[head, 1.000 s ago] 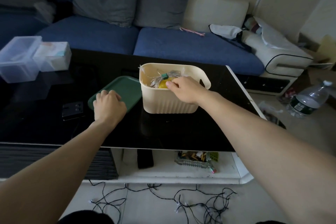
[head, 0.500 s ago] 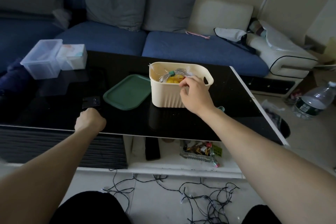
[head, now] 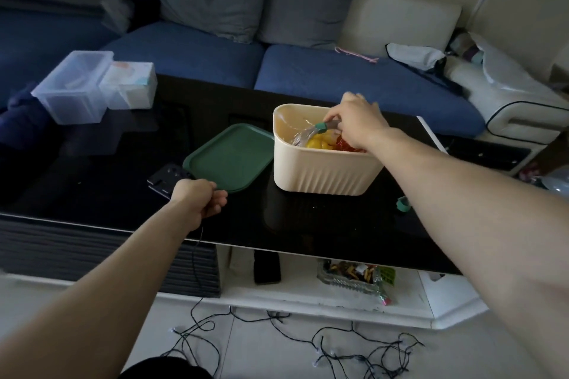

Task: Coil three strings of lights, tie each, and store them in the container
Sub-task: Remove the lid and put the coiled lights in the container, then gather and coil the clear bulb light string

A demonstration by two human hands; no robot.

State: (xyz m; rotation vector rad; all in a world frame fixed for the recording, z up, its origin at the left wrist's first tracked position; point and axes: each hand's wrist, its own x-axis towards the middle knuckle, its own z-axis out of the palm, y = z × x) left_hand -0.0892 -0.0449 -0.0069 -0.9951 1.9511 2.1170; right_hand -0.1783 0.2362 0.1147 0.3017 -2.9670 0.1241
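Right hand [head: 358, 120] is over the cream container [head: 323, 169] on the black table [head: 92, 181], grip pinched on the teal-tied clear light bundle [head: 308, 134] inside; yellow and red bundles sit beside it. Left hand [head: 197, 197] is at the table's near edge, grip curled around a thin dark wire [head: 194, 255] hanging to the floor. Green lid [head: 229, 157] lies left of the container. A loose dark light string [head: 354, 348] is sprawled on the floor.

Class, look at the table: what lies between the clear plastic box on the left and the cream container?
In the head view, the green lid lies flat on the black table between the clear plastic box and the cream container.
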